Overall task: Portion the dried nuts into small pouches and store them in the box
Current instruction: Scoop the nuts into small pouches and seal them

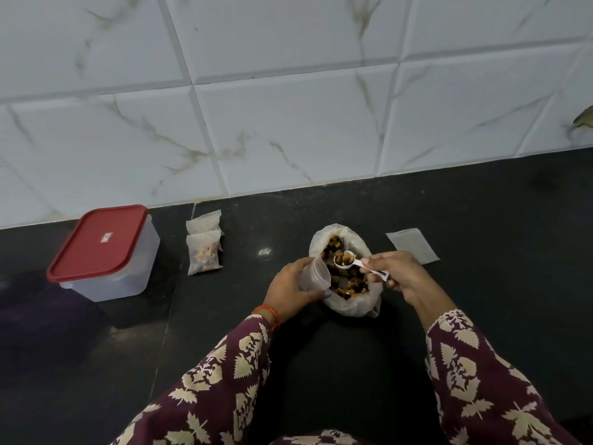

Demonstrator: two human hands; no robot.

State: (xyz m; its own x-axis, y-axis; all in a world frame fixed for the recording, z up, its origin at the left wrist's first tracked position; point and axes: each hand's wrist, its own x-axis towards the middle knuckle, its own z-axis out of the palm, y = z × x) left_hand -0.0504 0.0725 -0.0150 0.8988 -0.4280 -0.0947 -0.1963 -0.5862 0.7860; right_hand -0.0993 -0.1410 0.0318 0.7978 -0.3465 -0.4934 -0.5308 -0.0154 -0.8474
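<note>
Two filled pouches (204, 248) lie stacked to the left of the open bag (345, 271) of dried nuts, and a closed box (104, 252) with a red lid stands farther left of the bag again, near the tiled wall (288, 91). Just left of the bag's mouth, the left hand (293, 285) curls its fingers and thumb around a small pouch (316, 274), holding it open with its mouth turned toward the bag. Over the bag, the right hand (396, 274) pinches the handle of a white scoop (345, 261), whose bowl carries a small load of the mix just beside the pouch's opening. One flat, empty pouch (412, 245) lies to the right of the bag on the dark counter (481, 316). Judging by its look, the pouch in hand is thin, soft and nearly weightless, so it will collapse unless gripped around its body just below the rim, as the left hand does now. It should gain only a little weight once filled. The nuts appear dry, loose and quick to roll off a shallow scoop, so a level carry and a close tip into the mouth seem wise. The bag itself is limp, with its top rolled down, and may sag or shift if nudged. Filled pouches look best lifted by their sides or sealed top edge, and the box, rigid and light, by its walls.
</note>
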